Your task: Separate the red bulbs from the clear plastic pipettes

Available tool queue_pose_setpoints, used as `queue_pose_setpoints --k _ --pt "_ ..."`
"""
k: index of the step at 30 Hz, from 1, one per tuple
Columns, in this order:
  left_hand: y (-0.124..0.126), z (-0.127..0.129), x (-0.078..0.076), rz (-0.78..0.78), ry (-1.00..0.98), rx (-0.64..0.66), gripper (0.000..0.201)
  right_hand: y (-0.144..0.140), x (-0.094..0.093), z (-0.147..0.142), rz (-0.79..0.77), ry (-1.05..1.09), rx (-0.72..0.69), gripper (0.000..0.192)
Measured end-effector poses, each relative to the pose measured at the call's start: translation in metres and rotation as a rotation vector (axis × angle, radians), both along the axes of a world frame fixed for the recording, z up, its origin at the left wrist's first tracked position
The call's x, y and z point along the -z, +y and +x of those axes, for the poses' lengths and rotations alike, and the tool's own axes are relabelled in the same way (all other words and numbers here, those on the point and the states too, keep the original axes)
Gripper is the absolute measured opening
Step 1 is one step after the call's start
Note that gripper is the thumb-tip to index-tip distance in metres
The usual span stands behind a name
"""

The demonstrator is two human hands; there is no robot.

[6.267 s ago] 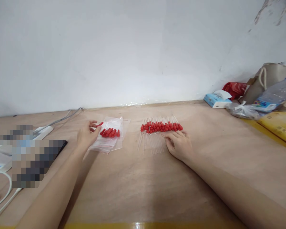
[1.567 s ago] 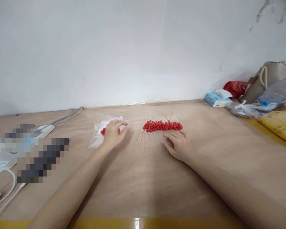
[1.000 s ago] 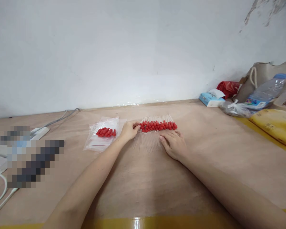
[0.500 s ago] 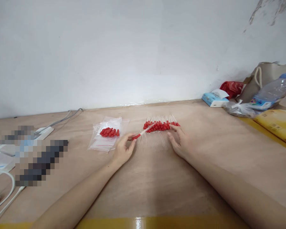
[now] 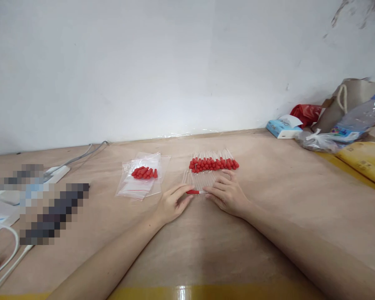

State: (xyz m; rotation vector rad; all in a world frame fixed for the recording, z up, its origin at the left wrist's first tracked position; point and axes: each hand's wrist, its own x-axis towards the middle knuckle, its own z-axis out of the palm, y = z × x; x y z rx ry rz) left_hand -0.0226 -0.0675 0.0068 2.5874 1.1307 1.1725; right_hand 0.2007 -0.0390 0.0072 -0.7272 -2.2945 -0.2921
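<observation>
A single dropper [image 5: 196, 192], red bulb on a clear tube, lies crosswise between the two hands, low over the wooden table [image 5: 268, 200] and just in front of the row of droppers [image 5: 213, 164]. That row sits a little farther back, red bulbs in a line and clear tubes pointing toward the person. Just left of it are clear plastic bags [image 5: 142, 180], one holding loose red bulbs [image 5: 144, 172].

Seen from the head camera, the near half of the table is bare wood right down to the yellow tape strip [image 5: 181, 291] at its front edge. To the right there is open board until the clutter by the wall: a blue tissue pack [image 5: 281, 127], a red bag [image 5: 306, 113], a water bottle [image 5: 358, 121] and a yellow parcel [image 5: 365, 160]. At the left edge lie white cables [image 5: 6, 250].

The left hand [image 5: 172, 204] comes in from the lower left, knuckles up, thumb and forefinger pinched on the red bulb end. The right hand [image 5: 228, 195] lies palm down with its fingers loosely spread, their tips at the clear tube; whether they grip it I cannot tell.
</observation>
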Motion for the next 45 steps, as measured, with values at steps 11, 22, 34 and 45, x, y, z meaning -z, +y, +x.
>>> queue_pose_setpoints --k 11,22,34,45 --pt "0.003 0.002 0.001 0.067 0.167 -0.011 0.011 -0.01 -0.002 -0.001 -0.025 -0.035 -0.055 0.021" --pt "-0.004 -0.031 0.0 0.0 0.03 -0.215 0.022 0.018 0.013 0.031 -0.071 0.172 0.32 0.023" --pt "0.046 -0.111 -0.062 -0.108 -0.056 -0.763 0.032 0.015 0.013 0.022 -0.129 0.154 0.414 0.015" --pt "0.051 -0.083 -0.031 0.06 0.51 -0.759 0.016 0.011 0.01 0.021 -0.164 0.054 0.341 0.023"
